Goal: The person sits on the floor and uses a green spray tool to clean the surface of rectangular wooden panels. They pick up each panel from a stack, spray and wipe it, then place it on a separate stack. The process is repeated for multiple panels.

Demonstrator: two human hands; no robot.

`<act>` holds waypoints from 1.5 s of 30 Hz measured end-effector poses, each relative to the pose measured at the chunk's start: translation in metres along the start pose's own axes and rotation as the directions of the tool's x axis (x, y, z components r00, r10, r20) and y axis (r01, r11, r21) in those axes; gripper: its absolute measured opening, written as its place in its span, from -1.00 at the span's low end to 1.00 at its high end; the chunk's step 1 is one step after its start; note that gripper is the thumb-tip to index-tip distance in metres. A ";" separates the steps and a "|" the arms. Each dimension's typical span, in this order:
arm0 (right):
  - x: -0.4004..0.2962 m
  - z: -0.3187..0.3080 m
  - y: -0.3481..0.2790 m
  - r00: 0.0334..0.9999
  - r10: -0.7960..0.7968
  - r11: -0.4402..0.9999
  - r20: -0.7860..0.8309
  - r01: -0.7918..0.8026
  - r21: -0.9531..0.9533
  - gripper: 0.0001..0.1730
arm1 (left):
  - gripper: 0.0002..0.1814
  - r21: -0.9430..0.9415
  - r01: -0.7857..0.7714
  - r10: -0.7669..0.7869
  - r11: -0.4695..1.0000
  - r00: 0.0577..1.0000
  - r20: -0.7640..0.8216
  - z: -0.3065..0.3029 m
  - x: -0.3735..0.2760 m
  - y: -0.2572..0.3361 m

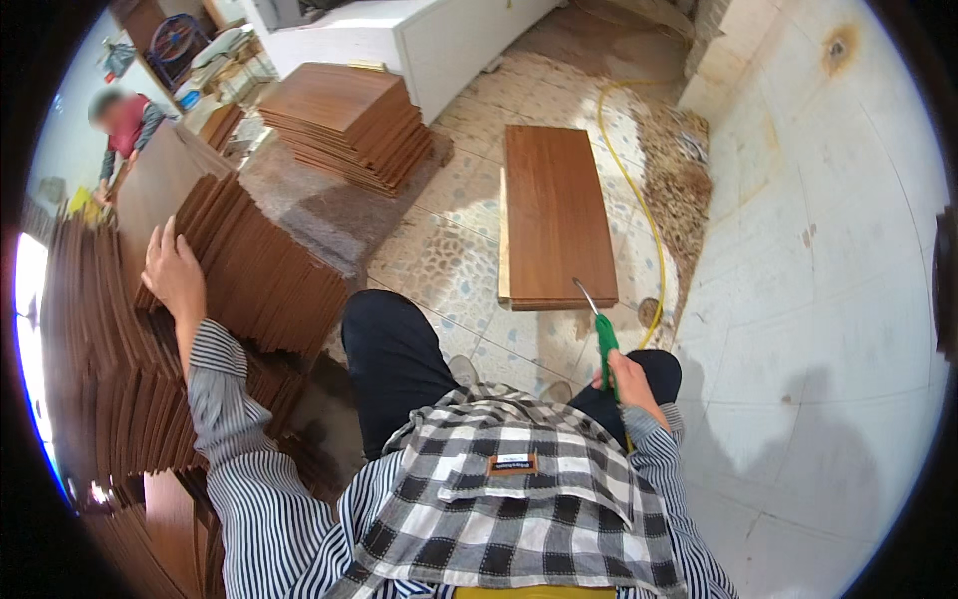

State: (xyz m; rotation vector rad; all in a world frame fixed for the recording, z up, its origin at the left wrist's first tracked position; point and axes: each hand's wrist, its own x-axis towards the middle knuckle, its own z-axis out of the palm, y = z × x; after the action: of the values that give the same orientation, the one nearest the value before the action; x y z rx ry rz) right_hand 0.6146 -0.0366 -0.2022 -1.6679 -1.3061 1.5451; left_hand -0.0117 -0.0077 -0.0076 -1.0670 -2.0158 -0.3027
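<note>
My left hand (pixel 176 266) lies with extended fingers at the edge of a leaning row of brown wood-grain boards (pixel 258 262), touching the foremost board face. My right hand (pixel 632 382) grips a green air blow gun (pixel 606 337), whose thin metal nozzle points forward. The nozzle tip appears over the near end of a short stack of brown boards (pixel 557 217) lying low in front of me. A pale strip shows along that stack's left side. How far the tip is from the top board I cannot tell.
A yellow hose (pixel 636 187) curves over the tiled floor (pixel 456 247) right of the low stack. Another board stack (pixel 344 112) stands ahead left, and more boards (pixel 90 359) crowd the far left. A pale wall (pixel 808 299) rises right. A co-worker (pixel 127 127) leans over boards.
</note>
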 end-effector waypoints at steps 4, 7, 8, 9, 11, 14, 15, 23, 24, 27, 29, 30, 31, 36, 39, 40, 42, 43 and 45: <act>-0.011 0.043 -0.019 0.964 0.045 0.993 0.263 -0.015 -0.115 -0.46 | -0.76 -0.892 0.138 0.266 0.431 0.925 0.272 -0.009 -0.072 0.169; 0.004 0.030 -0.024 0.999 0.047 0.950 -0.015 -0.049 -0.308 -0.47 | -0.60 -0.576 0.816 0.519 0.059 0.467 0.716 0.062 -0.192 0.267; 0.010 0.018 -0.032 0.979 0.059 0.942 -0.193 -0.119 -0.315 -0.48 | -0.51 -0.443 0.872 0.598 0.208 0.244 0.763 0.066 -0.211 0.296; 0.011 0.006 -0.042 0.928 0.066 0.931 -0.367 -0.190 -0.312 -0.49 | -0.39 -0.249 0.944 0.599 0.216 0.073 0.797 0.064 -0.228 0.322; 0.002 -0.002 -0.040 0.979 0.073 0.895 -0.191 -0.148 -0.421 -0.45 | -0.27 -0.258 0.898 0.573 0.356 0.008 0.819 0.063 -0.249 0.362; -0.030 0.008 -0.043 0.988 0.017 0.830 0.152 0.071 -0.553 -0.40 | -0.17 -0.337 0.840 0.602 0.424 0.016 0.798 0.057 -0.257 0.394; -0.029 0.003 -0.040 1.000 0.002 0.810 -0.008 -0.006 -0.586 -0.42 | -0.16 -0.458 0.768 0.601 0.448 0.120 0.790 0.064 -0.264 0.402; -0.004 -0.016 -0.030 0.988 0.051 0.788 -0.142 -0.128 -0.603 -0.41 | -0.18 -0.577 0.742 0.728 0.341 0.181 0.662 0.093 -0.275 0.413; 0.010 -0.020 -0.032 0.969 0.041 0.768 -0.246 -0.188 -0.613 -0.40 | -0.17 -0.522 0.804 0.754 0.285 0.148 0.640 0.093 -0.274 0.409; 0.037 -0.024 -0.050 0.953 -0.016 0.785 -0.303 -0.175 -0.594 -0.40 | -0.12 -0.443 0.871 0.841 0.211 0.069 0.536 0.078 -0.265 0.389; 0.044 0.011 -0.056 0.991 -0.112 0.740 -0.077 0.031 -0.672 -0.40 | -0.10 -0.414 0.874 0.868 0.253 -0.016 0.497 0.086 -0.281 0.365; 0.044 0.026 -0.072 0.984 -0.139 0.686 0.109 0.175 -0.706 -0.41 | -0.10 -0.395 0.869 0.861 0.296 -0.064 0.505 0.083 -0.288 0.352; 0.046 0.037 -0.085 0.944 -0.156 0.627 0.292 0.323 -0.709 -0.42 | -0.10 -0.379 0.861 0.851 0.340 -0.110 0.513 0.081 -0.295 0.340; 0.108 0.027 -0.107 0.984 0.049 0.797 -0.171 -0.142 -0.587 -0.41 | -0.06 -0.530 0.755 0.904 0.386 -0.195 0.381 0.061 -0.309 0.289; 0.106 0.047 -0.107 0.945 -0.171 0.610 0.280 0.325 -0.723 -0.38 | -0.17 -0.489 0.645 0.807 0.588 -0.423 0.412 0.066 -0.299 0.288; 0.117 0.049 -0.111 0.956 -0.233 0.652 0.178 0.289 -0.701 -0.37 | -0.23 -0.466 0.609 0.767 0.642 -0.489 0.416 0.069 -0.299 0.292; 0.144 0.027 -0.117 0.975 -0.094 0.757 -0.199 -0.060 -0.651 -0.37 | -0.34 -0.389 0.620 0.722 0.681 -0.485 0.493 0.069 -0.297 0.298; 0.151 0.013 -0.114 0.921 -0.165 0.785 -0.353 -0.094 -0.612 -0.37 | -0.39 -0.333 0.674 0.713 0.659 -0.420 0.561 0.064 -0.294 0.305; 0.149 -0.007 -0.099 0.972 0.006 0.816 -0.236 -0.142 -0.561 -0.35 | -0.44 -0.210 0.779 0.671 0.591 -0.330 0.664 0.067 -0.288 0.317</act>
State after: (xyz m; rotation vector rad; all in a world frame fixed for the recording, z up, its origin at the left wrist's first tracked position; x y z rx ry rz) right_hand 0.5748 0.1371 -0.1822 -2.2061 -1.7071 0.9958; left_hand 0.2861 0.0554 -0.3159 -2.4640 -3.9426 -0.5702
